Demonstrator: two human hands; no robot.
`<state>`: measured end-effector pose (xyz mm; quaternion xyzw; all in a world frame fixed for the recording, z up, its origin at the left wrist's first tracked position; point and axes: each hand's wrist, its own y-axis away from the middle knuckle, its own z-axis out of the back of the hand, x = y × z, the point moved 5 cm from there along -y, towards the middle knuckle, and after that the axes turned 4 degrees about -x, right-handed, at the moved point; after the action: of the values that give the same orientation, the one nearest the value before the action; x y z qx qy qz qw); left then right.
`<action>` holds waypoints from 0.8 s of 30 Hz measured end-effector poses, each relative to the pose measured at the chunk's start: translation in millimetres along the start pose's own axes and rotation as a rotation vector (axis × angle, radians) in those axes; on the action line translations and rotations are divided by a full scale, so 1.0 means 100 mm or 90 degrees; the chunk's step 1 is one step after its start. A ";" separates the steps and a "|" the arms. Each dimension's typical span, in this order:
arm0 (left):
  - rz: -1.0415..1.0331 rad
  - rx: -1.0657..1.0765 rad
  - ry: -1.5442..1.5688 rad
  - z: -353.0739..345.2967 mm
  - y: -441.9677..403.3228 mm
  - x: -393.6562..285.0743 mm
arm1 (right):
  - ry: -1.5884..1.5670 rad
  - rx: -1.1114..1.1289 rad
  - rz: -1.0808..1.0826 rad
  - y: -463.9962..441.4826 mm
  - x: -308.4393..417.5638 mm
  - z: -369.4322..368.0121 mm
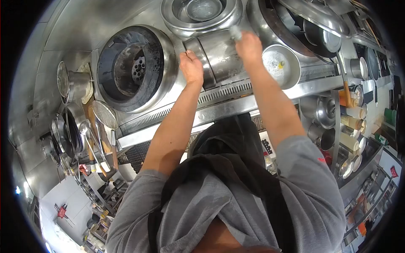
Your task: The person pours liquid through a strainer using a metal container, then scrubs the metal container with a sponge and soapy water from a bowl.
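Note:
A stainless steel cylinder (223, 52) with a raised band lies on its side on the range top. My left hand (192, 67) closes on its left edge, thumb up. Over the cylinder's right end, my right hand (249, 48) is closed round a pale, whitish scrubbing pad (235, 33), blurred at its tip; its exact kind is unclear. Just right of that hand, a round metal pot (296, 69) contains foamy water with a small yellow piece floating in it.
A dark wok burner ring (156, 63) stands on the left. Nested metal bowls (168, 12) sit behind the cylinder, and a large wok with a lid (316, 17) is at back right. Strainers (105, 114) and ladles hang left. A slotted drain (219, 95) runs along the front.

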<state>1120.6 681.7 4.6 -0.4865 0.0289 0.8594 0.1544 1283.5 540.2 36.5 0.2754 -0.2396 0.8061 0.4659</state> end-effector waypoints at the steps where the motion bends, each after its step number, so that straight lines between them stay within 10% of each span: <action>1: 0.003 0.004 -0.011 0.01 0.00 0.00 | 0.068 0.004 0.002 -0.14 -0.01 -0.02; 7: -0.005 0.003 -0.033 0.02 -0.01 -0.02 | 0.088 0.037 0.181 0.03 0.65 -0.35; 24: -0.018 -0.001 -0.006 0.05 0.01 -0.06 | 0.156 0.000 0.105 -0.21 0.07 -0.04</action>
<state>1119.5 680.6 12.4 -0.4829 0.0206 0.8594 0.1665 1298.2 556.7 40.7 0.1545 -0.2027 0.8691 0.4239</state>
